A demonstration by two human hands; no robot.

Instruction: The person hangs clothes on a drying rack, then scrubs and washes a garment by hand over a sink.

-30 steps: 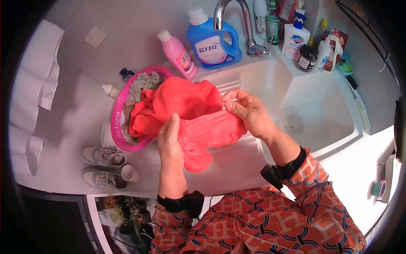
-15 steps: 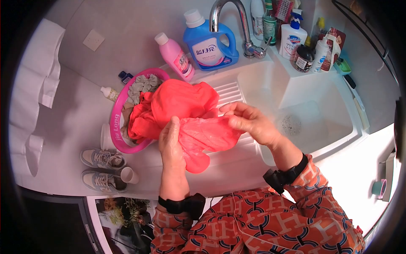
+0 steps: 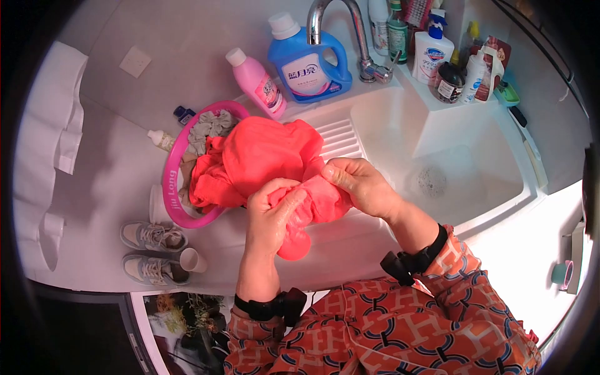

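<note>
A bright red garment [image 3: 269, 150] lies heaped over the sink's ribbed washboard, partly over the rim of a pink basin [image 3: 172, 181]. One part of the cloth is bunched between my two hands at the near side. My left hand [image 3: 272, 212] is closed on it, thumb across the top. Opposite, my right hand [image 3: 359, 184] pinches the same cloth between thumb and fingers. The cloth looks wet, and a flap hangs below my left hand. Grey and brown fabric [image 3: 209, 128] sits in the basin under and beside the red garment.
Behind stand a pink bottle [image 3: 259, 87], a blue detergent jug [image 3: 309, 69] and a faucet [image 3: 369, 62]. The white sink bowl [image 3: 475, 194] is at the right, with several bottles behind it. Sneakers [image 3: 153, 237] and a white cup [image 3: 192, 259] stand at the left.
My hands have come closer together. The cloth that was stretched between them is now gathered and bunched, and my left hand has moved right and closed around it.
</note>
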